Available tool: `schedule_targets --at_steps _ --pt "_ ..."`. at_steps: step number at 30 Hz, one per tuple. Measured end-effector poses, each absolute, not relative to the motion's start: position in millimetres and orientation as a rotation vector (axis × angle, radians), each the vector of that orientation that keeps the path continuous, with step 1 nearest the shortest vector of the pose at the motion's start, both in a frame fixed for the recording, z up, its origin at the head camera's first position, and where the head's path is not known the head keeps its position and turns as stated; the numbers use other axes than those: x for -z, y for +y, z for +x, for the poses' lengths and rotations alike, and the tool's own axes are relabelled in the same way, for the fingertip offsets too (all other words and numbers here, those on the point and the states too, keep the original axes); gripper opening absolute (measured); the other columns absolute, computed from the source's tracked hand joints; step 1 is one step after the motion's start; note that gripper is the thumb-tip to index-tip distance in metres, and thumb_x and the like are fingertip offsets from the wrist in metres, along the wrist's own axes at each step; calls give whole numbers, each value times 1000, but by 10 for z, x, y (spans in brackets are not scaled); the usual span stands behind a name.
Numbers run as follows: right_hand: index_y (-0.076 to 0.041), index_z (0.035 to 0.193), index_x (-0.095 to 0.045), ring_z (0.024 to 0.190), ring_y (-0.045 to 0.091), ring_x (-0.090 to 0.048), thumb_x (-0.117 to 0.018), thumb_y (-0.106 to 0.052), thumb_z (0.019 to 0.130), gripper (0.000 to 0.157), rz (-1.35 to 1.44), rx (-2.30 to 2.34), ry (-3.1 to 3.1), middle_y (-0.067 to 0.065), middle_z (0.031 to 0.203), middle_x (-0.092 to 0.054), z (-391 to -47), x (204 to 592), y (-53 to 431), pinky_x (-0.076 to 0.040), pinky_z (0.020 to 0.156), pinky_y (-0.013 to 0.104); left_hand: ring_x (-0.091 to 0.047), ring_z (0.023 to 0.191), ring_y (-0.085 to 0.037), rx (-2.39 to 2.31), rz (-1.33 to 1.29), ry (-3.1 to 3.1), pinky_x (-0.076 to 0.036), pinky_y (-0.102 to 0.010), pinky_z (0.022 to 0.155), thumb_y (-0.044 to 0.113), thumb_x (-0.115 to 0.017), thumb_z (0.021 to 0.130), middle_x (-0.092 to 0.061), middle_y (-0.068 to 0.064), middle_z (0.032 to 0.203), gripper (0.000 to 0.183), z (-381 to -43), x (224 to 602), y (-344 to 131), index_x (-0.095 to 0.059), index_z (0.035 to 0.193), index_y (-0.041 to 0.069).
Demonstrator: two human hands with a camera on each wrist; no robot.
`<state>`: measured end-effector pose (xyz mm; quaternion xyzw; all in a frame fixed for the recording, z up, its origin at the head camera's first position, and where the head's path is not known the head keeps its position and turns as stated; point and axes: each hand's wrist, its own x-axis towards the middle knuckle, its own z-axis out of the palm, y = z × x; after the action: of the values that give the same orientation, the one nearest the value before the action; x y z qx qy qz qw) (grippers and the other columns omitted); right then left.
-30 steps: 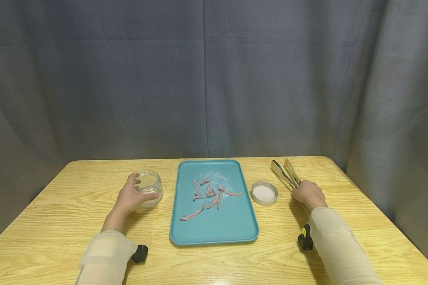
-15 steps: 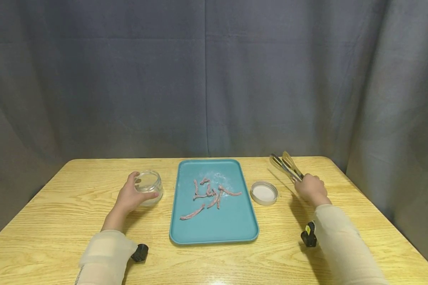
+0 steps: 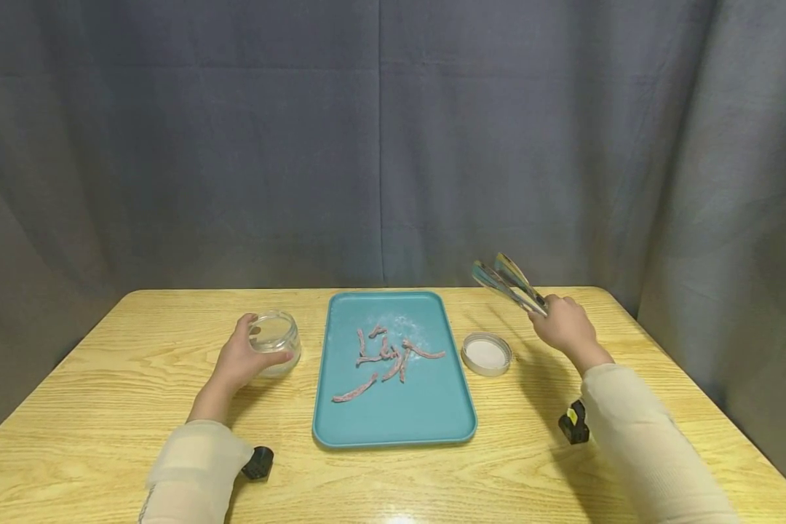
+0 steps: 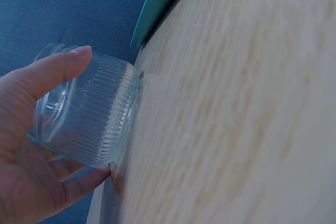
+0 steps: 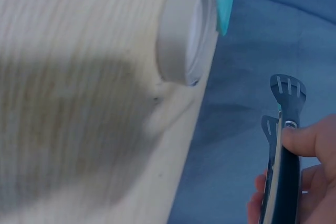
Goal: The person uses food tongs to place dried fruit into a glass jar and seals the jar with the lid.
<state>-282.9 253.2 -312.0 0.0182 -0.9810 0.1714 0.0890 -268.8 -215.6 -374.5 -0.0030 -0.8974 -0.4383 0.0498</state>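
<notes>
Soft shadows (image 3: 545, 399) and slight glare (image 3: 401, 519) mark the bright yellow wood-grain table (image 3: 432, 477); bluish wrist views look blurry, pale highlights streaking the clear ribbed glass jar (image 4: 97, 108).

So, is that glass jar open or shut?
Open: the jar shows an uncovered mouth, and a round lid lies apart, right of the tray.

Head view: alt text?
A person's right hand holds slotted metal tongs above a pale wooden table; left hand grips a clear glass jar. Between them, thin pink strips lie on a rectangular teal tray beside a round whitish lid.
</notes>
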Motion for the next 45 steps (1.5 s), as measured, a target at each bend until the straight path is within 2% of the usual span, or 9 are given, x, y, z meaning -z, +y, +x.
schedule_targets --at_steps 4,11,15,21,26,30,33,38,45 --pt "13 106 -47 76 36 -48 -46 -24 87 42 88 -488 -2901 23 86 -49 -2827 3054 2456 -38 57 42 -31 111 -46 1336 -10 -2736 -32 -52 85 35 -72 67 -27 -29 130 99 -2686 3745 -2160 -9 135 3" --pt "14 117 -41 91 43 -46 -45 -25 88 49 128 -462 -2887 31 104 -47 -2812 2985 2339 -39 68 50 -30 112 -46 1344 -19 -2728 -31 -53 85 35 -72 67 -27 -28 130 98 -2688 3751 -2166 -9 135 3" --pt "12 115 -44 85 38 -49 -47 -24 87 46 173 -475 -2877 28 100 -50 -2804 2959 2268 -40 61 46 -30 112 -46 1355 -20 -2724 -31 -53 85 35 -72 67 -26 -28 131 99 -2688 3757 -2161 -9 136 4" --pt "10 115 -45 87 38 -49 -49 -24 87 45 225 -473 -2864 26 99 -50 -2808 2965 2148 -41 62 47 -30 112 -46 1358 -21 -2712 -30 -53 86 33 -73 67 -27 -28 130 98 -2687 3765 -2145 -10 136 4" --pt "8 109 -51 80 34 -51 -53 -23 85 39 275 -465 -2833 21 91 -52 -2802 2989 2027 -40 58 44 -30 113 -46 1362 -10 -2711 -30 -53 86 33 -73 67 -28 -28 130 97 -2687 3748 -2131 -10 135 3" --pt "3 94 -56 68 26 -48 -54 -24 84 28 302 -481 -2831 13 79 -51 -2798 3005 1918 -38 51 37 -30 112 -46 1363 -10 -2712 -31 -53 85 33 -73 67 -28 -28 130 97 -2684 3749 -2131 -10 135 4" --pt "1 90 -56 64 23 -47 -55 -24 84 26 311 -490 -2845 10 76 -50 -2791 3018 1834 -37 49 35 -31 112 -45 1356 -7 -2713 -32 -53 85 33 -73 67 -28 -27 130 97 -2687 3755 -2134 -11 135 4" --pt "3 100 -56 66 23 -48 -56 -25 84 33 351 -474 -2887 12 82 -52 -2767 3055 1707 -39 52 36 -31 111 -45 1342 -3 -2714 -32 -53 85 34 -73 66 -28 -28 129 97 -2688 3766 -2132 -11 135 4" --pt "4 112 -52 81 26 -52 -56 -27 83 43 380 -422 -2956 16 94 -53 -2741 3159 1599 -43 63 41 -31 112 -45 1346 -4 -2706 -31 -53 85 32 -73 66 -29 -27 130 97 -2685 3789 -2135 -11 135 4"
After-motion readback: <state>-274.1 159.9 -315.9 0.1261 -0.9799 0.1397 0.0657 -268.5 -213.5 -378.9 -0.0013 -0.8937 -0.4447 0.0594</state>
